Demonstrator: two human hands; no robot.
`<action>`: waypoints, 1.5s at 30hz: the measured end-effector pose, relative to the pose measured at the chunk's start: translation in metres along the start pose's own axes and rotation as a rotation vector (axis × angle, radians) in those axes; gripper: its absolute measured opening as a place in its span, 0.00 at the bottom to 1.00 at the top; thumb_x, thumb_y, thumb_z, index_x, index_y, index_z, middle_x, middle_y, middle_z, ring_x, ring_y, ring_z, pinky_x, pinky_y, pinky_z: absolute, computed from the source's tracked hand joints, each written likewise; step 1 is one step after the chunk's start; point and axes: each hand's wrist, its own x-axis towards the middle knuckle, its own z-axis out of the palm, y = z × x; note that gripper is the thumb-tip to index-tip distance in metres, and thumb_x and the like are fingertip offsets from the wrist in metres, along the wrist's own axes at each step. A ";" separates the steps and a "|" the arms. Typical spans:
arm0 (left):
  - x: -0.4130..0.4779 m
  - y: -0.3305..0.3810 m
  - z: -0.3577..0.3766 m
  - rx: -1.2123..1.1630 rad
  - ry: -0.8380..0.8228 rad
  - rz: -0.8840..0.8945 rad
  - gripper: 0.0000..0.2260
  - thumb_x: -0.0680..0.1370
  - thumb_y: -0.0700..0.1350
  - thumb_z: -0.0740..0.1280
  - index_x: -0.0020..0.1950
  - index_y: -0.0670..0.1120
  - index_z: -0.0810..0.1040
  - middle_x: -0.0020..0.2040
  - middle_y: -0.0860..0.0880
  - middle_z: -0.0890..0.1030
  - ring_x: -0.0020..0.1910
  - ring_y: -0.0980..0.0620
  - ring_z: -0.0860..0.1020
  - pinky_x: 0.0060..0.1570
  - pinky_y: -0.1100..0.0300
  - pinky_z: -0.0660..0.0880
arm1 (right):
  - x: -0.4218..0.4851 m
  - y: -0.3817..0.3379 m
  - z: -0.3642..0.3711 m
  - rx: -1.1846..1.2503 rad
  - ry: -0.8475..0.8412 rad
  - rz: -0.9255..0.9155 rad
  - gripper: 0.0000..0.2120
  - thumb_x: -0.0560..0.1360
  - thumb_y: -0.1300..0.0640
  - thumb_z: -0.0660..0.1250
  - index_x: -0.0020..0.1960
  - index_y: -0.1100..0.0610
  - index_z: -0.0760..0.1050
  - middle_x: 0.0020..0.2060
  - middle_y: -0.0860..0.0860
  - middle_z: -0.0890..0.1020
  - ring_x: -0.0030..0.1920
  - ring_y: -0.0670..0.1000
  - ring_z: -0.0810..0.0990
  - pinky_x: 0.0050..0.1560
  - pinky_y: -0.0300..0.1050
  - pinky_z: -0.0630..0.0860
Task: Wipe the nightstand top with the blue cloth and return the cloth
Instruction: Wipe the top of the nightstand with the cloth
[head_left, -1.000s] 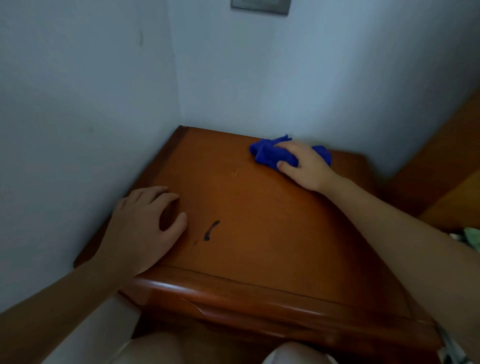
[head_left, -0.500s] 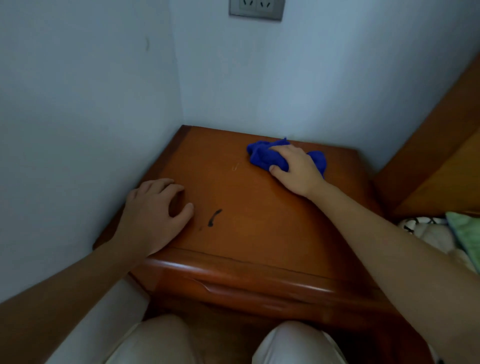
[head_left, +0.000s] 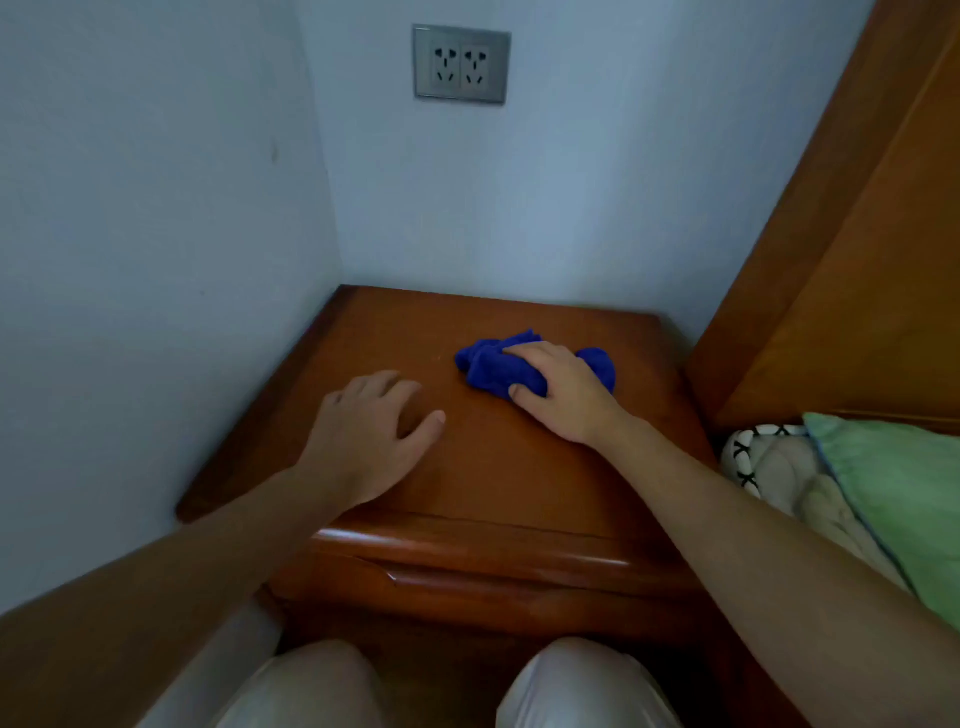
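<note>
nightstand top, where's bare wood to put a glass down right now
Free: the back left corner of the nightstand top, bordered by both walls, and the front right, between the right forearm and the bed. Crowded: the middle, with the left hand flat and the right hand on the blue cloth.

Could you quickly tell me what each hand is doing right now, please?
Left hand: open, holding nothing, resting on the nightstand.
Right hand: closed on the blue cloth, pressing it to the top.

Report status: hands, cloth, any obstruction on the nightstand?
Right hand gripping blue cloth, mid-nightstand. Left hand flat on top, empty. No obstruction visible.
</note>
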 end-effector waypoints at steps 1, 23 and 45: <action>0.004 0.011 0.004 0.006 -0.008 0.053 0.35 0.74 0.71 0.46 0.71 0.53 0.72 0.73 0.47 0.71 0.73 0.47 0.67 0.69 0.44 0.66 | 0.007 0.007 -0.003 -0.012 0.022 0.028 0.23 0.79 0.47 0.67 0.73 0.48 0.70 0.68 0.48 0.76 0.68 0.52 0.72 0.66 0.49 0.67; 0.008 0.027 0.029 -0.054 0.019 0.101 0.29 0.77 0.66 0.49 0.69 0.55 0.75 0.71 0.53 0.73 0.72 0.52 0.67 0.71 0.50 0.61 | 0.071 0.061 -0.002 -0.045 0.028 0.044 0.22 0.74 0.42 0.63 0.67 0.45 0.74 0.62 0.45 0.80 0.63 0.51 0.76 0.63 0.57 0.73; 0.007 0.027 0.029 -0.059 0.063 0.135 0.24 0.78 0.62 0.56 0.65 0.50 0.80 0.66 0.50 0.79 0.66 0.52 0.74 0.64 0.54 0.69 | 0.034 0.053 -0.011 -0.088 -0.055 -0.100 0.24 0.78 0.45 0.65 0.74 0.47 0.69 0.70 0.47 0.74 0.70 0.51 0.71 0.68 0.50 0.66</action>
